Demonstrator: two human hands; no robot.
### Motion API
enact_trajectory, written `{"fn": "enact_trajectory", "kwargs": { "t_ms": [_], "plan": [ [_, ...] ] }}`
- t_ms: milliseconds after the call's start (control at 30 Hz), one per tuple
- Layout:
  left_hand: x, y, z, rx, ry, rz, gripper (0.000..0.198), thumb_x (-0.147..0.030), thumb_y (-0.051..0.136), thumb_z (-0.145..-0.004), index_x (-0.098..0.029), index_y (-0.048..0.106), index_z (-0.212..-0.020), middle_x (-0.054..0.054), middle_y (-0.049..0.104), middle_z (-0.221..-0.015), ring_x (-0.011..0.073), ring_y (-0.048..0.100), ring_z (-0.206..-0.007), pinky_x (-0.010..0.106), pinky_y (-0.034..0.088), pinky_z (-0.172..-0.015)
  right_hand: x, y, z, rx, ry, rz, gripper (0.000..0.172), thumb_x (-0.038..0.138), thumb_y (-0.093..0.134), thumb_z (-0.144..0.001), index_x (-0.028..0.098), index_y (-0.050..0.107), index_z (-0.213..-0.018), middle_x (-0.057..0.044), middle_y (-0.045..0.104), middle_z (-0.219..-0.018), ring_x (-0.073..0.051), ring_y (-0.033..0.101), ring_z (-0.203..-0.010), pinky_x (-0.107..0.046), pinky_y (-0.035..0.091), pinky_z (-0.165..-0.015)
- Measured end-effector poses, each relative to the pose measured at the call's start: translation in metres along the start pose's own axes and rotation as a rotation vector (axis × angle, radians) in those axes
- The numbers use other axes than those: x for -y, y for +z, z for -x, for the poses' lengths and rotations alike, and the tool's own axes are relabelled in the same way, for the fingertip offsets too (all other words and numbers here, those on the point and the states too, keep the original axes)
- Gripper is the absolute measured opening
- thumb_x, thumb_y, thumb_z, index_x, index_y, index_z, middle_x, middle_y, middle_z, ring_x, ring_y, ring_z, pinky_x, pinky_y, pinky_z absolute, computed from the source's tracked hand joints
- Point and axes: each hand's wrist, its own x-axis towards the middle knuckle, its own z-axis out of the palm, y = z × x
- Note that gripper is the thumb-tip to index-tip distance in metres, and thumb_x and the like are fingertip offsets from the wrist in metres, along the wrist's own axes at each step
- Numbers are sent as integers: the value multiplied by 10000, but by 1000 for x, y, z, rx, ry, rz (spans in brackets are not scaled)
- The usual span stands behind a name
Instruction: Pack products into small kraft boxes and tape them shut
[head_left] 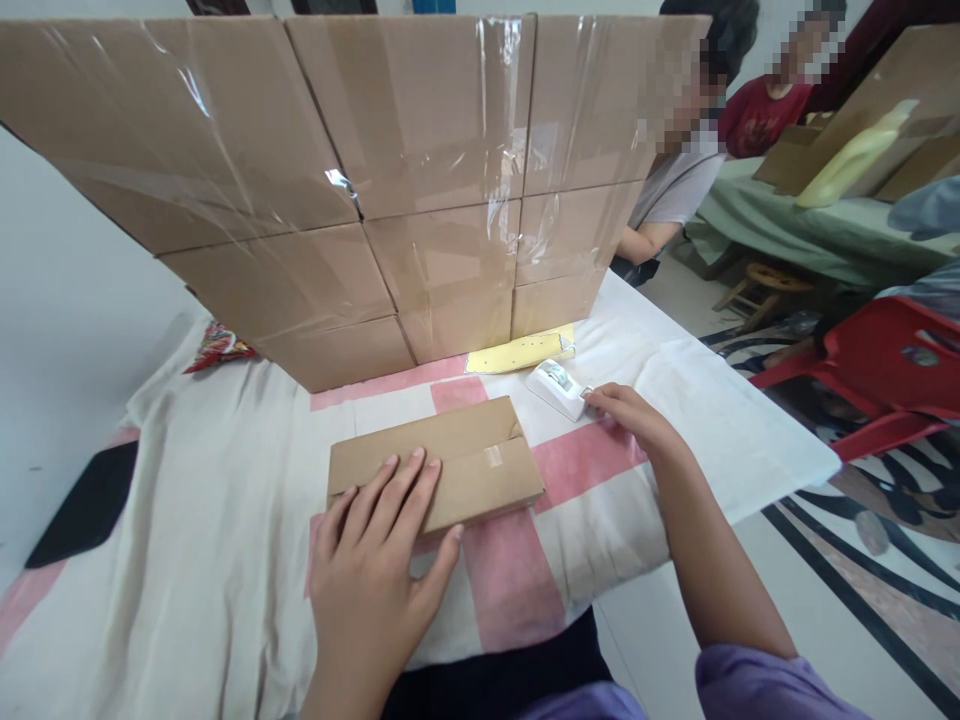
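Observation:
A small flat cardboard box lies on a white and pink cloth in front of me. My left hand rests flat on the box's near left part, fingers spread and open. My right hand reaches to the right of the box, and its fingertips touch the near end of a small white tape dispenser. The fingers are curled lightly at the dispenser; whether they grip it I cannot tell. A yellow strip lies just behind the dispenser.
A tall wall of taped cardboard sheets stands across the back of the cloth. A black object lies at the left edge. Two other people sit at the back right near a green-covered table. A red plastic chair stands right.

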Motion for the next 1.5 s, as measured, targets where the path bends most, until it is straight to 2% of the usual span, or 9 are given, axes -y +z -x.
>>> {"fn": "enact_trajectory", "kwargs": {
  "t_ms": [267,567,767,967,1500],
  "plan": [
    [-1,1,0,-2,-3,4,578,-351,609,-896,-266,520,-1461,45,623,-1442,305,572,-1311,474,340,-1080,4,0,2,-42,63,-9,316,478,753,-759,187,640,-709,-33,624,-735,-156,539,-657,-267,390,-545],
    [0,1,0,-12,1,3,567,-350,614,-898,-262,530,-1452,43,619,-1446,302,574,-1310,470,346,-1080,-4,-3,-5,-31,49,-70,294,444,753,-753,194,620,-673,-37,604,-674,-162,527,-626,-272,373,-508],
    [-1,0,1,1,0,7,584,-353,615,-895,-273,515,-1465,43,619,-1447,307,570,-1317,472,337,-1087,-3,-3,-5,-15,28,-80,274,422,735,-754,191,630,-651,-30,608,-686,-161,553,-667,-267,424,-579],
    [-1,1,1,-5,-4,9,580,-352,617,-893,-268,525,-1458,43,620,-1446,306,575,-1311,474,341,-1085,-6,-3,-8,-36,26,-73,316,465,733,-757,192,618,-646,-32,608,-672,-169,559,-662,-268,426,-568],
    [0,1,1,-5,-3,-2,570,-354,610,-899,-266,523,-1456,41,615,-1451,298,574,-1310,468,344,-1085,-14,-5,-9,-21,8,-67,288,456,704,-787,190,640,-697,-27,625,-716,-164,564,-686,-259,430,-592]
  ]
}}
